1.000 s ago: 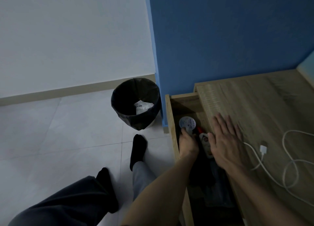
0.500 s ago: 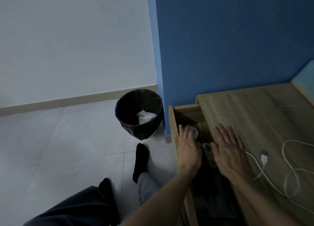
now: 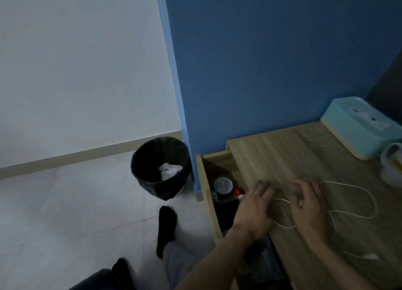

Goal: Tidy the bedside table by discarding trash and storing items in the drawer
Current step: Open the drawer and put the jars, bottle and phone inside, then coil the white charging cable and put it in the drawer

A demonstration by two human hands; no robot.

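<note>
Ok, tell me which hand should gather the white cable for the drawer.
Probably the right hand: it rests on the white cable loops atop the bedside table. The left hand sits at the table edge, nearer the open drawer.

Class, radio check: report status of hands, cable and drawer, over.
Both hands, left and right, on the tabletop at the white cable, grip unclear. Drawer open, already holding items. Nothing blocking it.

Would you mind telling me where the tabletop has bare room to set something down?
The wood between the drawer edge and the blue box, along the wall, is bare. The front is crowded: both hands, left and right, and the white cable; a cup sits right.
</note>
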